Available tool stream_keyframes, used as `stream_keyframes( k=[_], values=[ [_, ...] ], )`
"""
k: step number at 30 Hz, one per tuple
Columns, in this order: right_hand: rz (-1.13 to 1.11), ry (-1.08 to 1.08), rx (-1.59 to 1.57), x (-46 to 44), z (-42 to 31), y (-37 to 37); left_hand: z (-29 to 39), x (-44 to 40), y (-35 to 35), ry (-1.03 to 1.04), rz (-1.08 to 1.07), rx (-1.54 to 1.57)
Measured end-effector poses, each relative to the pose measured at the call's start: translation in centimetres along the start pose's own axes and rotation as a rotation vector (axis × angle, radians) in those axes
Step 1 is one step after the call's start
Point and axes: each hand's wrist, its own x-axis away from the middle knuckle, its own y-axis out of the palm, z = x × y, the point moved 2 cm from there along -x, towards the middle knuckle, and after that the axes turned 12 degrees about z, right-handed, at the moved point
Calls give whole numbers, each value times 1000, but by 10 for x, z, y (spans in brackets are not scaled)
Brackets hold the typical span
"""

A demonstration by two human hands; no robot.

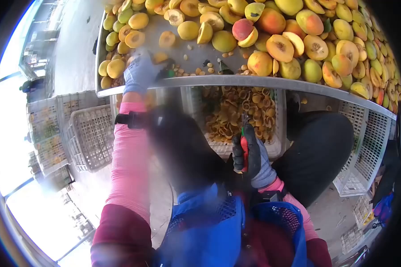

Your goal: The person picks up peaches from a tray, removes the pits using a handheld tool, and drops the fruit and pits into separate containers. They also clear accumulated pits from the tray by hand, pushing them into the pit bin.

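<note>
My left hand (141, 73), in a pale blue-grey glove, is over the near left edge of the metal table (249, 81). Motion smears its fingers, so I cannot tell whether they grip anything. Beside them lies a yellow fruit piece (160, 57). Low in front of my body, my right hand (252, 153), in a black and grey glove, is closed around a red-handled hand tool (244, 147) with a slim metal tip pointing away from me. Halved peaches (280, 47) and whole ones cover much of the table, with loose pits (210, 70) near its rim.
Under the table edge, between my knees, a white crate (278, 120) holds many ring-shaped fruit scraps (240, 111). Another plastic crate (91, 138) stands on the left, with stacked crates (44, 129) beyond it. More white crates (358, 155) stand at the right.
</note>
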Motion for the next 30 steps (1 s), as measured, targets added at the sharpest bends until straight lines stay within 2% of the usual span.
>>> stream_keyframes(
  k=[2, 5, 6, 9, 11, 12, 14, 17, 18, 20, 22, 25, 27, 29, 30],
  values=[
    [-84, 28, -39, 7, -7, 3, 6, 5, -9, -41, -29, 75],
    [-47, -75, 2, -9, 0, -10, 11, 7, 4, 177, 146, 509],
    [-30, -91, -2, -7, -1, -8, 25, 23, -12, 94, 47, 786],
    [46, -118, -35, 27, -37, 14, 63, 91, -43, 83, -2, 1465],
    [32, -112, -74, 47, -52, 30, 77, 136, -49, -3, -218, 1635],
    [-132, -326, -117, 51, -47, 32, 89, 154, -51, 44, -228, 1653],
    [-128, -339, -37, 66, -62, 47, 108, 182, -45, 126, -258, 1797],
    [-116, -566, 91, 63, -48, 50, 119, 204, -38, 32, -55, 1656],
    [-114, -584, 233, 63, -45, 45, 119, 209, -31, -13, 9, 1612],
    [-106, -630, 402, 65, -41, 40, 115, 215, -24, 80, 169, 1407],
    [-93, -668, 427, 67, -38, 37, 116, 219, -28, 179, 260, 1211],
    [-82, -633, 353, 68, -30, 34, 126, 224, -29, 11, 180, 1334],
    [-73, -548, 255, 72, -24, 32, 134, 224, -39, -148, 22, 1627],
    [-82, -588, 167, 71, -19, 31, 138, 224, -39, -137, 43, 1620],
    [-94, -683, 132, 68, -18, 33, 139, 225, -39, -127, 42, 1637]
  ],
)
